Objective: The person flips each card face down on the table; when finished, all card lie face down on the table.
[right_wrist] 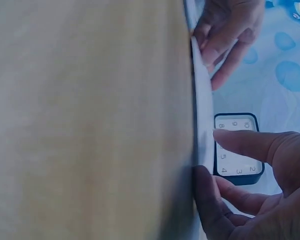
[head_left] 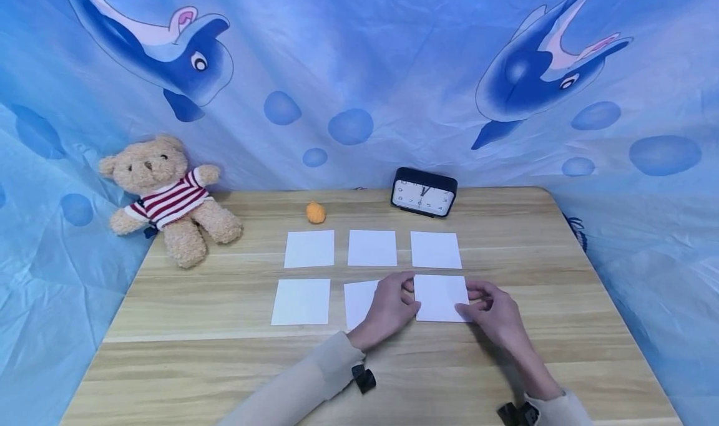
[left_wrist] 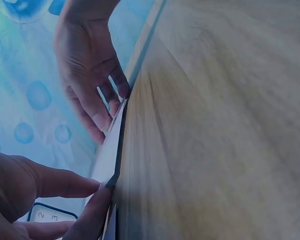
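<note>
A white square card (head_left: 440,298) lies between the two hands at the right end of the front row. On its left side the left hand (head_left: 389,306) pinches the edge with thumb and fingers. The right hand (head_left: 497,317) pinches the opposite edge. Both wrist views show the card (left_wrist: 110,150) nearly edge-on, close over the wooden table. In the right wrist view the right thumb (right_wrist: 242,142) is on the card's face, with a finger at its lower edge. Another white card (head_left: 357,298) is partly hidden by the left hand.
One more white card (head_left: 301,302) lies at the front left. Three cards, including the middle one (head_left: 372,248), form a row behind. Farther back are an orange ball-like lump (head_left: 316,213), a black-framed clock (head_left: 424,193) and a teddy bear (head_left: 168,195). A blue dolphin-print curtain (head_left: 393,52) surrounds the wooden table (head_left: 224,363).
</note>
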Motion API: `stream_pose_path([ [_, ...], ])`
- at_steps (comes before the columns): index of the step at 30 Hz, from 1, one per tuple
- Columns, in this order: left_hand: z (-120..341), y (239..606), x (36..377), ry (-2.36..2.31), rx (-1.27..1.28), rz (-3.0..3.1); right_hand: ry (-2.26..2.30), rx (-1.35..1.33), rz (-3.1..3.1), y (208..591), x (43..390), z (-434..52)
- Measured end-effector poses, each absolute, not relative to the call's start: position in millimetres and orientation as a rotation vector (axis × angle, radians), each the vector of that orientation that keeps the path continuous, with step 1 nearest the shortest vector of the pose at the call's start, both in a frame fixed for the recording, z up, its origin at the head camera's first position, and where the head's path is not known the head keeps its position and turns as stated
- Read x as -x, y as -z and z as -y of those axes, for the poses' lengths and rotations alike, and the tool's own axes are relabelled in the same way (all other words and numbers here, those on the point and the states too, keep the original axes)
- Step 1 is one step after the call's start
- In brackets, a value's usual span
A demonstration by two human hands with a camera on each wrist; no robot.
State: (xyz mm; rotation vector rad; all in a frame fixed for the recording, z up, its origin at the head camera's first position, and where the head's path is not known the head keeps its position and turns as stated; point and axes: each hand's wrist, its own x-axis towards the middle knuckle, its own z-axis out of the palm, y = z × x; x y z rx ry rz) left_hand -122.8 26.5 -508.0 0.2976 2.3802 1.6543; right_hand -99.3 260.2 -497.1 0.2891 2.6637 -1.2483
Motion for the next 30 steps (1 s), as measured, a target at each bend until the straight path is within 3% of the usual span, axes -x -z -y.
stream_pose_path([
  [30,-27.3,505.1,125.8,-1.541,-0.307,-2.453,1.123,-0.267,-2.647,490.4,103.0,-261.1],
])
